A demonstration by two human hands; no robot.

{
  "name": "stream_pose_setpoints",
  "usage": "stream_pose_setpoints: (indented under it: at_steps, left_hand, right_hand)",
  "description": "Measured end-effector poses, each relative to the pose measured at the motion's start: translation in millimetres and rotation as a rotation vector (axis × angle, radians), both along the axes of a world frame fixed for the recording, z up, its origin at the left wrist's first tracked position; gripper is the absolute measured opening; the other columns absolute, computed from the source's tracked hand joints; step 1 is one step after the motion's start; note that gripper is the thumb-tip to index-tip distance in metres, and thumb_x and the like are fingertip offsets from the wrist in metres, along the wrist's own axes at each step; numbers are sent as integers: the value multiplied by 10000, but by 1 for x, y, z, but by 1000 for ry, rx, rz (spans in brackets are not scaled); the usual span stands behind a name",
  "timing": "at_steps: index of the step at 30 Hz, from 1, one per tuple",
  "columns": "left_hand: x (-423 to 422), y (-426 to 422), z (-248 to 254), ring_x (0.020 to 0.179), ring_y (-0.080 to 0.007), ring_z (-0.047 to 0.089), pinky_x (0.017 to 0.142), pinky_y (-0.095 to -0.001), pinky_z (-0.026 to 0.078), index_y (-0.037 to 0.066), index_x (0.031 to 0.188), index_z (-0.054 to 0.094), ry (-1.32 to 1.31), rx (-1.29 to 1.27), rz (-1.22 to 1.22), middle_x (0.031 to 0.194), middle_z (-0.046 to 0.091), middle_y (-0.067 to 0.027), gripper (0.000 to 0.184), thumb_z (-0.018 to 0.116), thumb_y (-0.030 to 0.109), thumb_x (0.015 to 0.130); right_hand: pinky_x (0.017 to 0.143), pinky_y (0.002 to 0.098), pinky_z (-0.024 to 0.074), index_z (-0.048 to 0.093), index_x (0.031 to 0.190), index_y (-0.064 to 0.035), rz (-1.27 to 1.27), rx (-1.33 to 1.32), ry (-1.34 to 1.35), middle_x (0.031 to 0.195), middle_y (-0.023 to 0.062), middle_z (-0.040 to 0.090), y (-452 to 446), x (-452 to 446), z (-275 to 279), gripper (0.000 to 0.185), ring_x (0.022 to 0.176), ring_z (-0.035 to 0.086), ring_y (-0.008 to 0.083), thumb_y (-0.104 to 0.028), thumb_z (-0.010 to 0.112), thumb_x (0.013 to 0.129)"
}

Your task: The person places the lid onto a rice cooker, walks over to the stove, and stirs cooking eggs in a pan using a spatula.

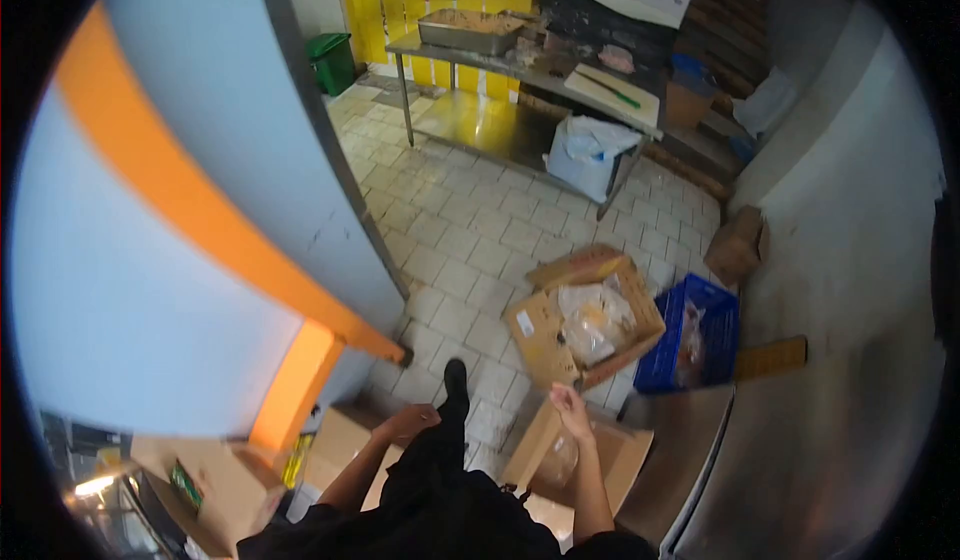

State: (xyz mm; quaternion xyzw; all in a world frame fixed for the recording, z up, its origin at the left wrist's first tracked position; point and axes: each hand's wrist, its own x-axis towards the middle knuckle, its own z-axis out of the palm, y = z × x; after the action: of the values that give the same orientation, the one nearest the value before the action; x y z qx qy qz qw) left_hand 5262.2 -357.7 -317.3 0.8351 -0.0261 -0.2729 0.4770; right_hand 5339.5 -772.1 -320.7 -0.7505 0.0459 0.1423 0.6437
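My left hand (412, 420) hangs in front of my body beside my dark trouser leg (432, 457). It is small and blurred, so how its fingers lie is unclear; no object shows in it. My right hand (571, 406) is held out over an opened cardboard box (622, 450) with a clear plastic bag (557, 462) inside. Its fingers are loosely bent and apart, with nothing visible in them. Just beyond that hand stands another open carton (545, 345) on the tiled floor, holding clear plastic bags of pale contents (596, 322).
A blue crate (728, 330) stands right of the carton. Ahead is a steel table (480, 65) with a metal tray (455, 35) and a green-handled knife (620, 93) on a white cutting board (597, 97). An orange-edged panel (230, 235) fills the left. More boxes (335, 445) sit at lower left.
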Motion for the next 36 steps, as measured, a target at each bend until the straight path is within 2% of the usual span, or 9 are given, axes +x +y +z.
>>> stream_pose_setpoints:
  at_steps: [3,10,16,19,22,25,28,30,36]
  left_hand:
    - [161,33,-163,947,-333,687,839,-401,539,86,1105,681,-319,62,-274,1019,712,-142,379,615,415,929]
    - [459,68,-79,755,-275,704,702,-402,560,56,781,740,-20,45,166,824,727,-114,166,693,212,754]
    - [606,166,-146,637,-273,698,656,-408,569,50,790,753,-395,539,-137,723,716,-145,255,629,273,779]
    - [630,223,-183,786,-249,699,753,-414,565,51,826,739,92,377,254,813,720,-139,304,622,331,837]
    - [647,254,-127,935,-240,670,843,-422,544,69,854,703,265,-22,874,875,701,-132,281,612,333,890]
    - [713,292,-26,881,-220,618,905,-435,510,104,842,630,29,-1141,1510,843,622,-80,209,573,290,919]
    - [776,365,73,827,-194,550,942,-437,472,119,856,548,-463,-1775,1316,817,533,-36,169,500,247,956]
    - [813,417,143,820,-195,540,935,-435,467,124,872,516,-697,-1907,1272,835,520,-29,151,484,242,959]
    - [908,603,219,892,-203,507,950,-422,433,113,936,471,-1115,-1996,961,921,478,-33,105,449,196,997]
  right_hand:
    - [821,288,506,639,1155,-60,-259,36,99,1073,-8,652,13,57,-80,302,959,606,139,-317,608,1000]
    - [663,326,455,636,998,-72,92,-259,510,874,-15,586,55,170,-117,316,784,540,147,-344,479,1036]
    - [626,301,456,660,986,-85,220,-274,506,850,-14,610,117,413,-127,282,741,554,130,-311,496,1022]
    - [608,289,457,672,981,-91,342,-289,486,838,-13,621,159,548,-145,266,720,561,121,-295,505,1014]
    - [589,277,458,685,975,-97,460,-318,426,826,-12,633,203,700,-151,251,699,567,112,-279,514,1007]
    - [571,264,458,697,969,-103,534,-309,306,814,-11,645,243,884,-166,238,677,574,104,-262,522,1000]
    - [552,252,459,709,963,-109,471,-20,129,802,-10,657,306,1136,-227,226,656,581,95,-246,531,993]
    - [528,266,401,613,898,-137,859,-330,-214,768,-28,583,422,1225,-116,220,678,562,91,-282,503,1024]
    - [659,354,489,633,911,-87,623,-173,1,816,9,597,705,1297,-50,279,763,580,156,-347,560,978]
